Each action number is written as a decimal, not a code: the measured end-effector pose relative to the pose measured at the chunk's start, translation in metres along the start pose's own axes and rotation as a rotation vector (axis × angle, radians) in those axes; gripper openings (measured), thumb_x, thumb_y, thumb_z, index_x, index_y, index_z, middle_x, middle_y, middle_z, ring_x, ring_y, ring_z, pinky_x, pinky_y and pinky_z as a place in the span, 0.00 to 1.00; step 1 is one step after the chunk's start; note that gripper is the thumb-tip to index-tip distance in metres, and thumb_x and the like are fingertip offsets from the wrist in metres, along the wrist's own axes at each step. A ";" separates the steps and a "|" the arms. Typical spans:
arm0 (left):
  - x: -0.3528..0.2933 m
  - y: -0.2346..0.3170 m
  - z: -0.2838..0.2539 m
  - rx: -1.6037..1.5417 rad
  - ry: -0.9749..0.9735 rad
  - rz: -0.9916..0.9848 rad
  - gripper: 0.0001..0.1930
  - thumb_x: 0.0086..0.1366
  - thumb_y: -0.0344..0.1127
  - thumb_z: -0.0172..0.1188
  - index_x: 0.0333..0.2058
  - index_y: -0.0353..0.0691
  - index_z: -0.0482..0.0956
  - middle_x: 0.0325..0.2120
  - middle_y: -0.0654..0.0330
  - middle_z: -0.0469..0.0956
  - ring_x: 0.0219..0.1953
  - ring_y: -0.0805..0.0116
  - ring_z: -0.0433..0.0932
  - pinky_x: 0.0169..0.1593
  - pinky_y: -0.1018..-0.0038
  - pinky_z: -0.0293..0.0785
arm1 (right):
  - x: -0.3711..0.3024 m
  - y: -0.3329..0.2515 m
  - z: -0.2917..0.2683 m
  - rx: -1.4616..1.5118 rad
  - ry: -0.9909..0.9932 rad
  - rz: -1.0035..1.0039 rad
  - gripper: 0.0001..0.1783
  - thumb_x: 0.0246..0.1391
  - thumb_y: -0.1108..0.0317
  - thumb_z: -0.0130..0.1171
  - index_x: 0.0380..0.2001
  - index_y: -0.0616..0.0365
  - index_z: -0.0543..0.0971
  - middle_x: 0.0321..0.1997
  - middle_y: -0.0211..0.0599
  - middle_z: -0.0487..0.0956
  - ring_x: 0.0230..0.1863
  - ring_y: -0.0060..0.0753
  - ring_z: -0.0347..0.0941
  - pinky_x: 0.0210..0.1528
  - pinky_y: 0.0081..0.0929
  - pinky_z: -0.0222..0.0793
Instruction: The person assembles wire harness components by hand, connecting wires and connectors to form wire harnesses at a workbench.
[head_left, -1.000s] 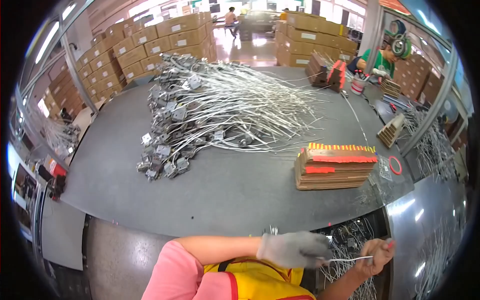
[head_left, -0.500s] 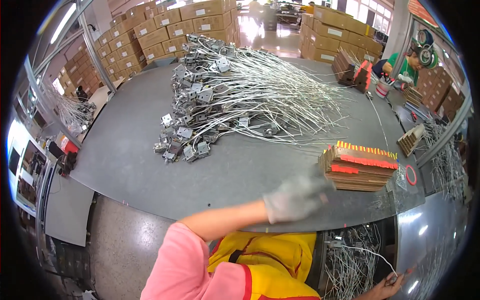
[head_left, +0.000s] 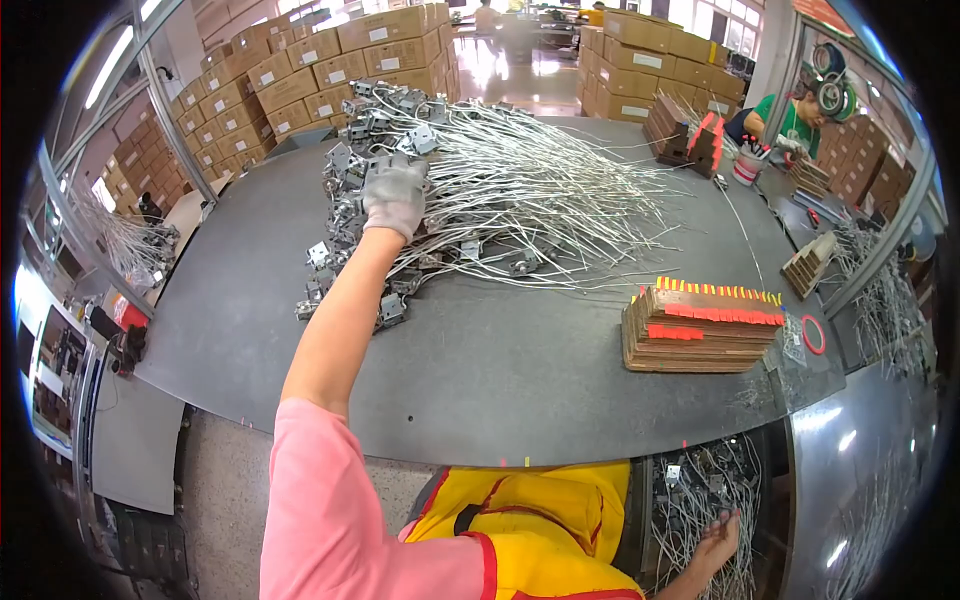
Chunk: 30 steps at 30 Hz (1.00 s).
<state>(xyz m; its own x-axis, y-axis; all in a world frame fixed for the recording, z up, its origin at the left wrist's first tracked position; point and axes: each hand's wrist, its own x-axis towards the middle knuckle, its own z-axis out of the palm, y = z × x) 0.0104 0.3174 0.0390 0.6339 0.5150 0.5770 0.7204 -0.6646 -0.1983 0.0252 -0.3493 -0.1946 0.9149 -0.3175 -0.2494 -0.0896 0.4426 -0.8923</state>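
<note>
My left hand (head_left: 394,192), in a grey glove, reaches over the left part of a large pile of small metal box-like parts (head_left: 345,215) with long silvery wires (head_left: 540,180). Its fingers look spread over the parts; their tips are partly hidden among them. At the lower right, my bare right hand (head_left: 714,543) hovers over a bin of similar wired metal parts (head_left: 690,500) beside the table. Those fingers are apart, with nothing visible in them.
On the table's right stands a stack of brown boards (head_left: 700,335) with red and yellow edge marks. Beside it lies a red ring (head_left: 813,335). A co-worker in green (head_left: 795,125) is at the far right. Cardboard boxes (head_left: 380,45) rise behind the table (head_left: 480,370).
My left hand has swung from beside the board stack to the pile at far left. My right hand has moved left over the bin and let go of the wire it held.
</note>
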 end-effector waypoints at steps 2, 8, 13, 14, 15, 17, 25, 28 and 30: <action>-0.008 0.006 -0.020 -0.004 0.075 0.113 0.13 0.55 0.32 0.55 0.40 0.52 0.78 0.42 0.57 0.74 0.48 0.58 0.72 0.46 0.66 0.72 | -0.005 -0.008 0.021 -0.005 -0.016 -0.031 0.16 0.57 0.64 0.52 0.45 0.61 0.70 0.32 0.31 0.73 0.23 0.17 0.63 0.23 0.17 0.59; -0.067 -0.035 -0.066 -0.044 0.193 0.058 0.15 0.55 0.25 0.52 0.40 0.50 0.77 0.38 0.57 0.75 0.38 0.60 0.77 0.35 0.67 0.78 | -0.017 -0.022 0.053 -0.070 -0.022 -0.107 0.13 0.58 0.66 0.50 0.45 0.58 0.70 0.27 0.28 0.72 0.20 0.15 0.63 0.20 0.14 0.59; -0.126 -0.094 -0.062 0.016 0.398 0.061 0.11 0.58 0.28 0.54 0.40 0.46 0.77 0.38 0.53 0.76 0.35 0.60 0.78 0.33 0.69 0.76 | -0.004 -0.023 0.044 -0.104 0.005 -0.151 0.13 0.58 0.65 0.51 0.45 0.58 0.70 0.25 0.28 0.72 0.18 0.14 0.62 0.19 0.14 0.58; -0.136 -0.112 -0.056 0.033 0.428 0.018 0.10 0.59 0.31 0.56 0.41 0.45 0.77 0.39 0.51 0.76 0.37 0.60 0.78 0.35 0.71 0.76 | 0.000 -0.024 0.041 -0.112 0.020 -0.161 0.13 0.58 0.65 0.51 0.44 0.58 0.70 0.25 0.28 0.72 0.18 0.14 0.62 0.18 0.14 0.57; -0.151 -0.156 -0.040 -0.293 0.457 -0.137 0.10 0.60 0.30 0.56 0.41 0.41 0.77 0.40 0.51 0.76 0.38 0.64 0.78 0.36 0.74 0.75 | 0.003 -0.024 0.041 -0.112 0.021 -0.159 0.13 0.58 0.65 0.52 0.44 0.57 0.71 0.25 0.28 0.73 0.18 0.14 0.61 0.18 0.14 0.56; -0.173 -0.186 -0.027 -0.639 0.471 -0.286 0.10 0.61 0.29 0.57 0.42 0.37 0.77 0.40 0.52 0.75 0.39 0.68 0.77 0.38 0.76 0.75 | 0.003 -0.027 0.042 -0.111 0.038 -0.173 0.12 0.58 0.65 0.52 0.44 0.56 0.71 0.25 0.28 0.72 0.18 0.13 0.61 0.17 0.13 0.55; -0.202 -0.053 -0.093 -0.774 0.163 -0.129 0.11 0.55 0.18 0.56 0.37 0.32 0.78 0.39 0.48 0.74 0.33 0.62 0.76 0.36 0.72 0.72 | -0.030 -0.053 0.127 -0.370 -0.073 -0.662 0.13 0.57 0.73 0.50 0.46 0.63 0.71 0.32 0.32 0.75 0.28 0.17 0.67 0.28 0.15 0.62; -0.198 0.005 -0.117 -0.889 -0.156 0.117 0.09 0.52 0.17 0.57 0.34 0.31 0.77 0.33 0.49 0.74 0.27 0.61 0.74 0.34 0.72 0.71 | -0.063 -0.077 0.183 -0.664 -0.270 -1.182 0.11 0.50 0.80 0.51 0.39 0.65 0.73 0.41 0.42 0.75 0.45 0.37 0.70 0.51 0.31 0.65; -0.202 0.033 -0.122 -0.972 -0.234 0.230 0.10 0.50 0.15 0.56 0.32 0.31 0.77 0.30 0.52 0.72 0.26 0.63 0.71 0.30 0.74 0.67 | -0.084 -0.091 0.214 -1.018 -0.354 -1.683 0.08 0.47 0.75 0.54 0.34 0.58 0.74 0.44 0.40 0.74 0.46 0.46 0.69 0.55 0.43 0.62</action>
<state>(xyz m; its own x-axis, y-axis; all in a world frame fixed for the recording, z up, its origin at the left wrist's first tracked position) -0.1279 0.1251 0.0128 0.8416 0.3435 0.4167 0.1010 -0.8581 0.5034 0.0411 -0.1835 -0.0124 0.3157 0.3768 0.8708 0.7519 -0.6592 0.0126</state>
